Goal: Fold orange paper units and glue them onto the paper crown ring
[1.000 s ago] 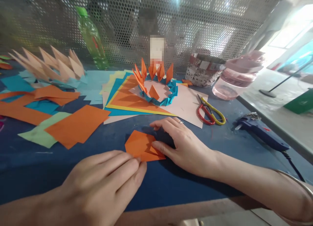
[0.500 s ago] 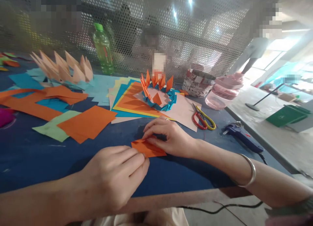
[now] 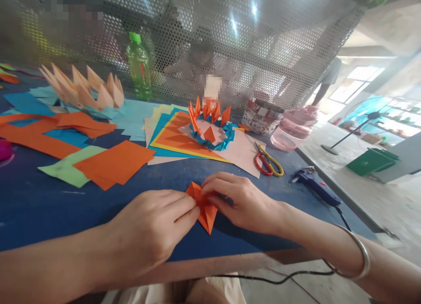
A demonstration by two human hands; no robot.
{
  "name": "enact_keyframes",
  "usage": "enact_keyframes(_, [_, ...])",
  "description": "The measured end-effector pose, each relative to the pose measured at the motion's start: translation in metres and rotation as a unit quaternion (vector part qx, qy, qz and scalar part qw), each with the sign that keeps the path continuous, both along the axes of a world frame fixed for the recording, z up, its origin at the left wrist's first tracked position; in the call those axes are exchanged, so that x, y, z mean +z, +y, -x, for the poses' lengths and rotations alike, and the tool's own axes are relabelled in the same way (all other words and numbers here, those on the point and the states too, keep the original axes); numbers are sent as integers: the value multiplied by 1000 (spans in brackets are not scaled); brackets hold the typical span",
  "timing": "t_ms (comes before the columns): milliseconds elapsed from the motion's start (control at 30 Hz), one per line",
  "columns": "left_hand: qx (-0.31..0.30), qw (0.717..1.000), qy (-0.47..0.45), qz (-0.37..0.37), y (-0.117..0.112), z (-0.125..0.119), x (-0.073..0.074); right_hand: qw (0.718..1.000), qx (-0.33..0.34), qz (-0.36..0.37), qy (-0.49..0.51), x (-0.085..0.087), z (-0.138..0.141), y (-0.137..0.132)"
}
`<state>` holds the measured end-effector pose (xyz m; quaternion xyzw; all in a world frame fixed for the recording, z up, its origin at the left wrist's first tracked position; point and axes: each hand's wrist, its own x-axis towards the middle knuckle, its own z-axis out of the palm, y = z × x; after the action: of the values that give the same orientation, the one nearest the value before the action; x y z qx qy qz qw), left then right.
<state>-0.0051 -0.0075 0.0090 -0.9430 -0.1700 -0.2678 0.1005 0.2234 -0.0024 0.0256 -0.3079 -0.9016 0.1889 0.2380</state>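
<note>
A small folded piece of orange paper stands between my hands near the table's front edge, its lower corner pointing toward me. My left hand grips its left side, fingers pressed together. Fingers and thumb of my right hand pinch its right side; a bracelet circles that forearm. Just beyond lies a ring of folded blue paper with upright orange points, resting on stacked coloured sheets. Loose orange paper lies over a light green sheet to the left.
Scissors with red and yellow handles and a blue glue gun lie to the right. Behind stand a patterned basket, a pink-tinted jug, a green bottle and a peach paper crown. Perforated metal mesh rises behind the table.
The orange paper has turned so a corner points toward me, and its folds stand up more. My right hand has shifted slightly right and nearer; the view has tilted a little.
</note>
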Motion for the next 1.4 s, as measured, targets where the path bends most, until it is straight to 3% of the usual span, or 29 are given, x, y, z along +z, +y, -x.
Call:
enact_keyframes(300, [-18,1000,5,-8,0,0,8,995,81,27,-50,6,-14,8])
enact_keyframes(500, [-31,999,5,-16,1,0,10,996,70,60,-9,12,-9,2])
enact_keyframes(667, [-41,999,-9,-35,4,-3,12,995,67,67,-31,13,-7,8])
enact_keyframes(1033, [-40,999,-27,-23,3,2,3,986,127,108,-12,21,-6,13])
enact_keyframes(1233, [-36,998,-41,-26,6,1,3,991,124,52,-4,13,-7,19])
enact_keyframes(1400, [-32,998,-42,-24,6,1,4,988,133,-68,-27,5,-11,18])
